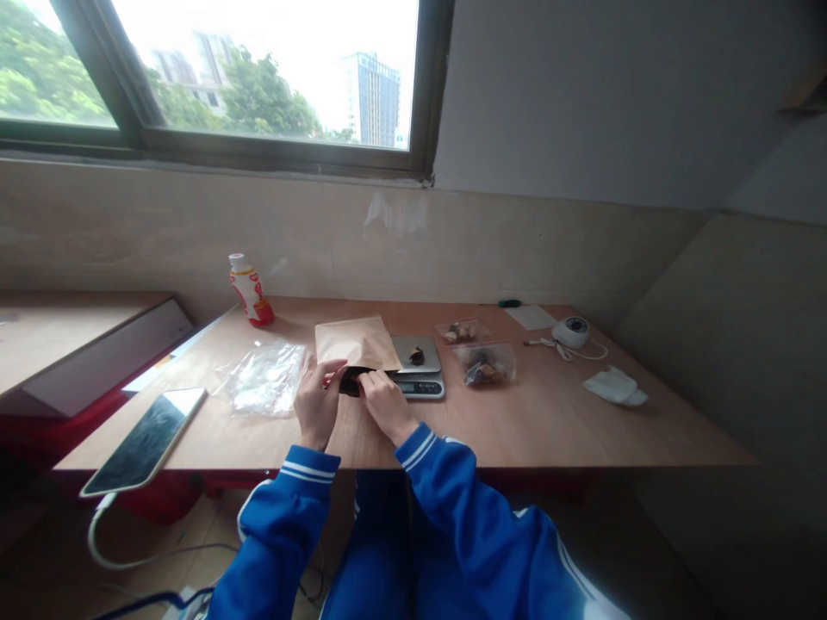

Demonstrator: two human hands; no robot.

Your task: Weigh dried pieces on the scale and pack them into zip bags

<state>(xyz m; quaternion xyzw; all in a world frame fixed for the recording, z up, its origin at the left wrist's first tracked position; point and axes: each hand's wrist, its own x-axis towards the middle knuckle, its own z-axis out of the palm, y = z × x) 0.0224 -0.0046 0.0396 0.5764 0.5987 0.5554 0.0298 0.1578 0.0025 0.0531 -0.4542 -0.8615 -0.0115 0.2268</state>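
A brown paper pouch point(357, 343) lies flat on the wooden table point(549, 413), its dark near edge turned toward me. My left hand point(318, 403) pinches that near edge from the left, fingers closed on it. My right hand point(386, 405) grips the same edge from the right, fingers curled. Just right of the pouch a small silver kitchen scale point(419, 372) carries a dark lump point(417, 355) on its platform.
Clear plastic bags point(266, 377) lie left of my hands, and a tablet point(143, 441) overhangs the front left corner with a cable hanging down. Two small bags of dried pieces point(484, 362), a drink bottle point(249, 291), a white round device point(571, 331) and a white cloth point(615, 386) are also on the table.
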